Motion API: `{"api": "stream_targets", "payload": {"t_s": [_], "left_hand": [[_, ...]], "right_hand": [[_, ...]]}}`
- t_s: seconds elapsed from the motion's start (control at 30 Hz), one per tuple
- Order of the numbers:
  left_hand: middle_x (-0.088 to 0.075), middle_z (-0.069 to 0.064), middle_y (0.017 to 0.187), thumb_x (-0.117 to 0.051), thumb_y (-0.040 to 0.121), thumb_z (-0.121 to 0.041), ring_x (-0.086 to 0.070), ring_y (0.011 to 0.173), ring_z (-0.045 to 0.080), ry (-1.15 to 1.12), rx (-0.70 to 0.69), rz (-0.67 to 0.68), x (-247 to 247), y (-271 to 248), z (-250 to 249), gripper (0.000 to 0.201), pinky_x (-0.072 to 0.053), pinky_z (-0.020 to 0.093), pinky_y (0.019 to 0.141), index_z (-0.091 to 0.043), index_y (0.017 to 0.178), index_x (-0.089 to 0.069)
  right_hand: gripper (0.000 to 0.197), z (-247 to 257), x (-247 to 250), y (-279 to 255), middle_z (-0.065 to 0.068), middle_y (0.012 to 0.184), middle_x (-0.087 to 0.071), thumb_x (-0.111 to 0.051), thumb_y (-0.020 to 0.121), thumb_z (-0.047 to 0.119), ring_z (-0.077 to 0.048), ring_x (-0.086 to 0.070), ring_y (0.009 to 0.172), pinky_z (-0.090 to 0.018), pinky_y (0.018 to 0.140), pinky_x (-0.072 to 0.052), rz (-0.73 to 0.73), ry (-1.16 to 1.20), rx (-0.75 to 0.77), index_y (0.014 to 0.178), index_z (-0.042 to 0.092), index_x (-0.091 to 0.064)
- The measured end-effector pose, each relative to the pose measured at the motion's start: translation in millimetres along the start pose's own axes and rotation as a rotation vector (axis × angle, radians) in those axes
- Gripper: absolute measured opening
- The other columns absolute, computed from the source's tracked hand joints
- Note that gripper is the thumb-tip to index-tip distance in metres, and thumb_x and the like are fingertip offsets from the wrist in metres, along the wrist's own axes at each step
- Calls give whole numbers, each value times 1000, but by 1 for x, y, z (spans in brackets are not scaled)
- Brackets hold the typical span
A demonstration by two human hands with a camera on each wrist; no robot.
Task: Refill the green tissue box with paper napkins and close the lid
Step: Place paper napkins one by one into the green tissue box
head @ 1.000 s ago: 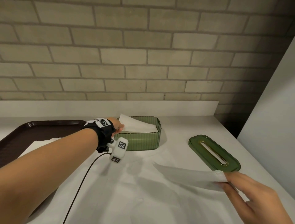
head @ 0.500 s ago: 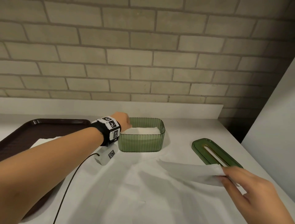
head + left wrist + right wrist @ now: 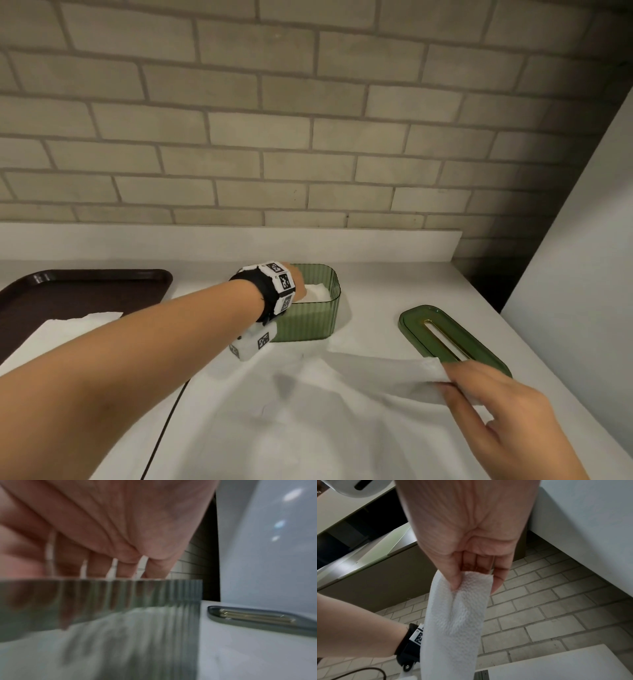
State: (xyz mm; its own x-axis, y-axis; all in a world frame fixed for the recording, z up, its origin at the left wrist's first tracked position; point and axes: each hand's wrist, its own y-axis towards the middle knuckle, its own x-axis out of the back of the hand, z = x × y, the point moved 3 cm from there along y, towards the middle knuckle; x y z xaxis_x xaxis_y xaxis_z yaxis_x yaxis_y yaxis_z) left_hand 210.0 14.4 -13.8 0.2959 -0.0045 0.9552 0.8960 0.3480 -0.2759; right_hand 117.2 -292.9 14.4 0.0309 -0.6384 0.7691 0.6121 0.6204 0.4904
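The ribbed green tissue box (image 3: 310, 322) stands open near the back of the counter with white napkins (image 3: 318, 294) inside. My left hand (image 3: 298, 285) reaches into it from the left. In the left wrist view its straight fingers (image 3: 99, 566) go down behind the box wall (image 3: 137, 592) onto the napkins. The green lid (image 3: 452, 339) with its gold-edged slot lies flat to the right of the box. My right hand (image 3: 455, 387) pinches the end of a long white napkin (image 3: 387, 373) between thumb and fingers, just above the counter.
A dark brown tray (image 3: 85, 291) sits at the left with another white napkin (image 3: 68, 329) lying over its edge. A brick wall runs behind the counter and a pale panel (image 3: 582, 274) stands at the right. A black cable (image 3: 164, 428) trails from my left wrist.
The napkin that stuck up from the box now lies flat inside it, with my left hand lowered onto it. My right hand keeps hold of its napkin.
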Motion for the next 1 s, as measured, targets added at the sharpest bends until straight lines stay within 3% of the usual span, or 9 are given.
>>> {"api": "stream_targets", "payload": {"t_s": [0.03,0.1,0.2,0.27,0.37,0.5,0.67,0.87,1.0], "left_hand": [[-61,11,115,-33,96,-46,-57,101,28,17,-25,-6,2,2,-5,47,-44,29,86,-9,100,-62],[-45,13,142,-25,100,-46,-45,127,32,26,-82,40,1,5,-20,54,-33,39,106,-11,136,-45],[-37,20,146,-18,104,-34,-42,130,33,-36,-50,78,-5,8,-31,51,-30,42,108,-6,145,-28],[-45,23,138,-23,104,-23,-50,121,34,-109,-31,44,-10,9,-34,44,-38,43,99,-9,146,-24],[-50,24,129,-27,102,-17,-56,105,34,-205,-75,69,-8,9,-30,41,-43,43,91,-4,141,-27],[-56,23,110,-24,102,-26,-52,89,30,-309,-62,12,5,5,-6,40,-40,35,80,1,119,-47],[-64,9,89,-27,99,-44,-55,78,25,-438,-34,-203,14,-22,49,51,-44,32,84,-9,104,-64],[-70,1,90,-28,97,-52,-58,68,13,-742,74,-290,-17,-81,109,53,-46,27,73,-16,94,-67],[-70,-5,83,-32,92,-60,-61,65,12,-850,197,-224,-55,-125,139,53,-50,27,75,-22,86,-68]], "right_hand": [[16,-2,0,4,27,87,-51,-44,84,28,29,-40,82,9,69,-31,-36,-16,26,93,34,-56],[13,-8,-1,7,29,88,-51,-43,87,32,30,-40,81,10,67,-30,-126,-36,98,92,35,-55],[16,-12,-1,12,27,90,-52,-45,81,28,31,-38,79,11,64,-28,-171,-42,53,88,32,-58],[23,-19,-3,14,23,88,-54,-46,79,28,30,-41,77,10,65,-30,-195,-38,25,84,25,-68],[23,-28,-6,17,29,80,-55,-50,81,31,21,-48,71,6,64,-34,-256,-26,-13,81,22,-71],[12,-28,-7,40,19,62,-50,-51,84,34,0,-50,62,-4,54,-36,-207,-81,-29,74,34,-59],[13,-16,-3,86,23,72,-60,-60,89,22,2,-57,81,-10,61,-43,-77,-63,31,86,34,-64],[14,-6,-22,159,-6,78,-69,-58,90,22,-19,-63,75,-38,71,-50,93,155,-29,89,15,-70],[15,-5,-53,203,-1,76,-70,-59,91,13,-6,-61,64,-17,60,-46,167,463,-145,83,19,-70]]}}
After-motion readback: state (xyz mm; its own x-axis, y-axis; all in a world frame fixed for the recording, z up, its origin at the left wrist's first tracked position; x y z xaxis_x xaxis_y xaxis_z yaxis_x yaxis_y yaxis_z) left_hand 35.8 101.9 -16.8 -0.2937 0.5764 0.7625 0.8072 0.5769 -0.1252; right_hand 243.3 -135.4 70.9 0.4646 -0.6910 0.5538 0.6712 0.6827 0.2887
